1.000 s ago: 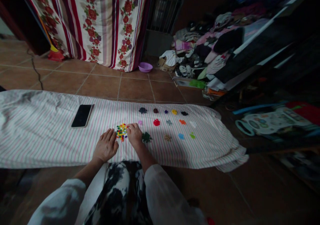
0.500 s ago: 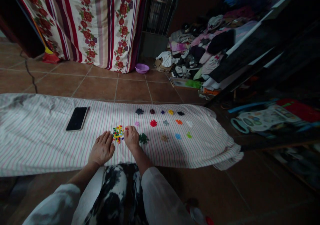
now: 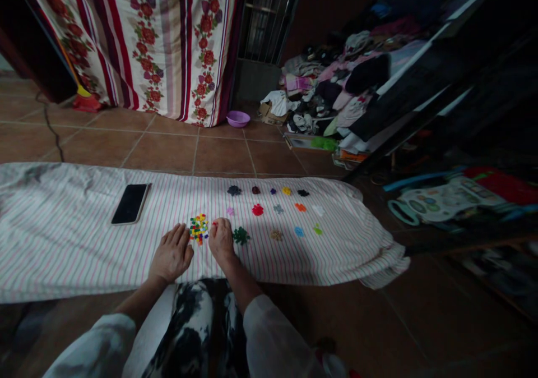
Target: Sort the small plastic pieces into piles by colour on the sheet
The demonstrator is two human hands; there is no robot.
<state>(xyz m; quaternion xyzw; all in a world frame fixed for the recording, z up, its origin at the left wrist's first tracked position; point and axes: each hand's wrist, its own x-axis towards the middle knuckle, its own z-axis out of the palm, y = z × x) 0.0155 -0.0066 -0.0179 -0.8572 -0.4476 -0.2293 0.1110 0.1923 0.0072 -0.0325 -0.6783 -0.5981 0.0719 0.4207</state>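
A pile of small mixed-colour pieces (image 3: 199, 229), yellow, green, red, white and blue, lies on the striped cloth (image 3: 96, 254). My left hand (image 3: 171, 253) rests flat at the pile's left edge, fingers stretched out. On the other side, my right hand (image 3: 221, 239) is closed in a pinch on a small red piece (image 3: 215, 224), mostly hidden by the fingers. Just right of that hand sits a dark green heap (image 3: 241, 235). Farther right are single-colour heaps, among them red (image 3: 258, 210), tan (image 3: 276, 235), blue (image 3: 298, 231) and orange (image 3: 300, 207).
A phone (image 3: 131, 204) lies on the cloth at the left. Beyond the cloth, a purple basin (image 3: 238, 119) stands on the tiled floor by a flowered curtain (image 3: 168, 41). Clothes (image 3: 328, 86) are heaped at the back right.
My right hand has drawn slightly toward me, still pinching the red piece. My left hand keeps its place beside the mixed pile. The view has shifted a little.
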